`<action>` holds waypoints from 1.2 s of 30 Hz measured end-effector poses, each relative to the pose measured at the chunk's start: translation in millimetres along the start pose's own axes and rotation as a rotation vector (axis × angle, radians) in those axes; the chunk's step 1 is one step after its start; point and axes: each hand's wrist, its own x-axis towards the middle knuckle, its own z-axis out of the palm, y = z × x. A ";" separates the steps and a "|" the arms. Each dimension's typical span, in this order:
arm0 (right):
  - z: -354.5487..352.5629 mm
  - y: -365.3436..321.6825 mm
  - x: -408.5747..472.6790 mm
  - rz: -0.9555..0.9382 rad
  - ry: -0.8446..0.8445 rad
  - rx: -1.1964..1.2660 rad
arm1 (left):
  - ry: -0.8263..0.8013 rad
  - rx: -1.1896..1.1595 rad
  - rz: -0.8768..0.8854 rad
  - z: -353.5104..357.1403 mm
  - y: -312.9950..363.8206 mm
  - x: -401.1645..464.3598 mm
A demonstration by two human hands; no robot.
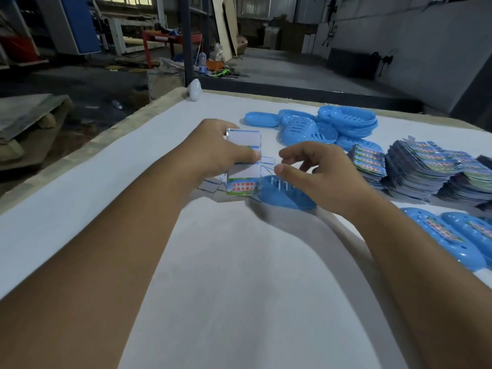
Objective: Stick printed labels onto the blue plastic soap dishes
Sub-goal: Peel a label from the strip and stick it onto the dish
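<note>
- The left hand (213,153) is pinching a label sheet (243,161), its last label at the near end.
- The right hand (316,174) is hovering empty, fingers spread, directly over the soap dish (282,195), which is lying mid-bench (80,209) with its long axis running left-right.

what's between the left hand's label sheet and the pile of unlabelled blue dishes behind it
Head view: only bare white table cover separates the label sheet in the left hand from the pile of unlabelled dishes.

Bare table (239,288) nearside; label stacks (426,169) rightward

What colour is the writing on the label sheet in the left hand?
Red, on a green patch of the label sheet; head view.
</note>
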 end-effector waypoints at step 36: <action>-8.6 -13.7 0.3 0.260 0.006 0.541 | 0.015 -0.137 0.047 21.2 2.9 -8.8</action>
